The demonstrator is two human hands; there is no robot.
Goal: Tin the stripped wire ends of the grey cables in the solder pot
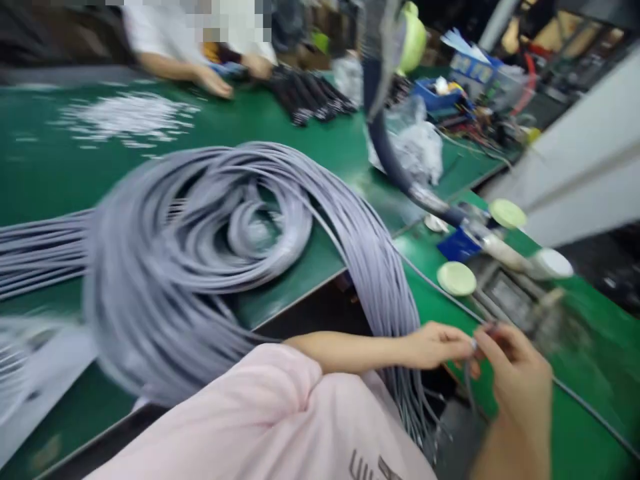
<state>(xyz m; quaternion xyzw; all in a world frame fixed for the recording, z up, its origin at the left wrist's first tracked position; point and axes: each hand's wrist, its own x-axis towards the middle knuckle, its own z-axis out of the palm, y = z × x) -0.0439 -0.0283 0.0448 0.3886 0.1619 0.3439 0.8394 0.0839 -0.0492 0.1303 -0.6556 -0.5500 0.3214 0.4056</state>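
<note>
From my seat, the grey cable (469, 387) is at the grip, hanging just below the fingertips. My left hand (425, 345) and right hand (523, 373) meet there, both closed on it in a fingertip pinch; blur hides which part each has. I judge this to be close finger work on the cable, and the next move calls for a steady pinch and small finger motions. Left of the grip hangs the bundle (380, 267), joined to the coil (130, 267); beyond the grip stands a blue block (459, 245).
</note>
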